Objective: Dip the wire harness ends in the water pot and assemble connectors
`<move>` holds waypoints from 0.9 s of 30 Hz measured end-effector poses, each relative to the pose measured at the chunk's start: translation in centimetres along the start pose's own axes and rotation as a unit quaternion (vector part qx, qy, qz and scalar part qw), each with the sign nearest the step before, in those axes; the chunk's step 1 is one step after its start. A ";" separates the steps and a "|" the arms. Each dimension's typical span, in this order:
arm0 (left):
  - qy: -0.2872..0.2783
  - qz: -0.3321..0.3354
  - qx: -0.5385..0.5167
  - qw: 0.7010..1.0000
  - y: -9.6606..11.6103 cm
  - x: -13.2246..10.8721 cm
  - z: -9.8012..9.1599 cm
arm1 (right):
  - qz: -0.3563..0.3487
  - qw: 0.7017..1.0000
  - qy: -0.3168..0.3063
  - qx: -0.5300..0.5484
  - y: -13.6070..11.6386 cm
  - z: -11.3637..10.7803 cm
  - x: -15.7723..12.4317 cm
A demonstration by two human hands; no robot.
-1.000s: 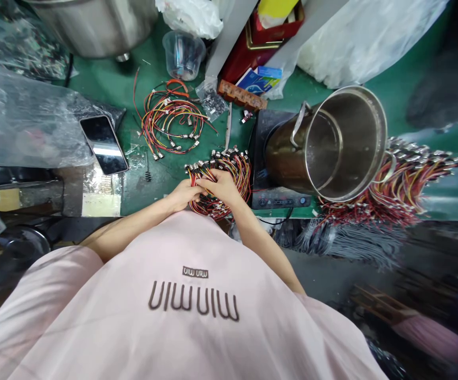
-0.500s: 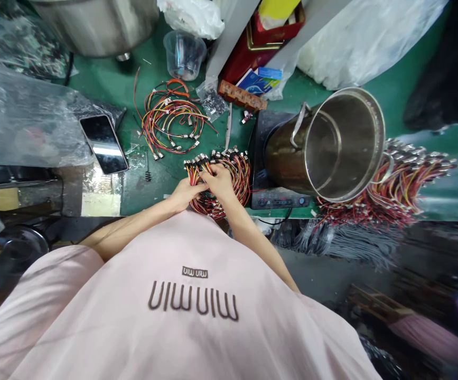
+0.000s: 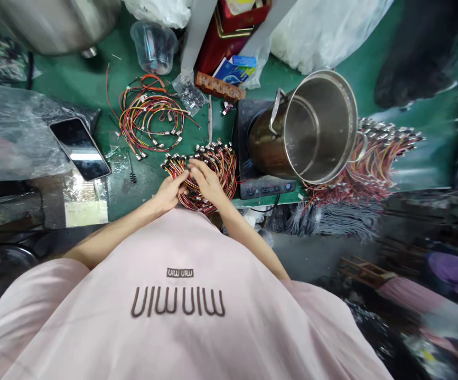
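- Under everything is a green-topped workbench; the hands work at its near edge, just in front of the person's pink top.
- A tall, cylindrical stainless-steel pot tilts on the bench to the right, its open mouth turned rightward; it is apart from both hands, though nearer the right one.
- Right of that pot spreads a wide pile of red and yellow wires with silver ends, well beyond the fingers.
- A flat black hot plate with a control strip stands between the pot and the wires being handled, close to their right side.
- The dense heap of red, yellow and black wires lies on the bench directly at the fingers, between the hot plate and the left hand. Its strands run mostly from the far side toward the person, curving near the body, so their length crosses the line between the hands.
- A looser ring of similar coloured wires lies farther off, ahead and to the left.
- The right hand reaches over the heap's middle, fingers extended and slightly bent to the left; whether they pinch a strand I cannot tell.
- The left hand touches the heap's left side, thumb pointing right across the strands; its other fingers are largely hidden, so I cannot tell how firmly they close.
- Small black-and-silver connectors fringe the heap's far edge, just ahead of the fingertips; the left-hand cluster sits nearer the left thumb.
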State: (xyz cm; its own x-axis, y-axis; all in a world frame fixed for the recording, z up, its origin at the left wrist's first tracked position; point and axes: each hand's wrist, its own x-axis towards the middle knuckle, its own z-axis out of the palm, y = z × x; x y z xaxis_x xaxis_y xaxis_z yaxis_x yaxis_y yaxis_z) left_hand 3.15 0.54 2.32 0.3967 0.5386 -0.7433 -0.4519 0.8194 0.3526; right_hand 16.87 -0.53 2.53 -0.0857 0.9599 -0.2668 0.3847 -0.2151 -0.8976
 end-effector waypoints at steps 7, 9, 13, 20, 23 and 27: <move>-0.052 -0.011 -0.022 0.998 0.5 -1.1 0.6 | 0.010 0.982 -0.088 -0.169 4.7 -4.4 -2.3; -0.081 -0.013 -0.023 0.996 0.5 -1.8 0.8 | -0.001 0.975 -0.093 -0.203 5.6 -5.2 -2.3; -0.111 0.000 -0.030 0.993 1.0 -3.2 1.0 | -0.018 0.976 -0.079 -0.201 6.7 -6.4 -1.2; -0.021 0.022 -0.015 0.999 3.5 -5.9 0.7 | 0.001 0.973 -0.077 -0.217 8.5 -7.5 -0.1; 0.017 0.054 -0.020 0.998 4.7 -6.5 0.0 | 0.004 0.974 -0.074 -0.213 8.7 -7.5 -0.4; -0.007 0.058 -0.026 0.998 5.1 -6.0 -0.9 | -0.038 0.977 -0.052 -0.201 7.7 -7.9 -0.8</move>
State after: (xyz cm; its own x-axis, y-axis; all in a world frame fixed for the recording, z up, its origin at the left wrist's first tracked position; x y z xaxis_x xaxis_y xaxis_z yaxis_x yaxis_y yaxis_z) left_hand -2.20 1.31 8.07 0.3501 0.6327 -0.6908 -0.5363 0.7400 0.4060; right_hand 27.19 -1.53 -1.40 -0.2133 0.9424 -0.2575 0.7020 -0.0355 -0.7113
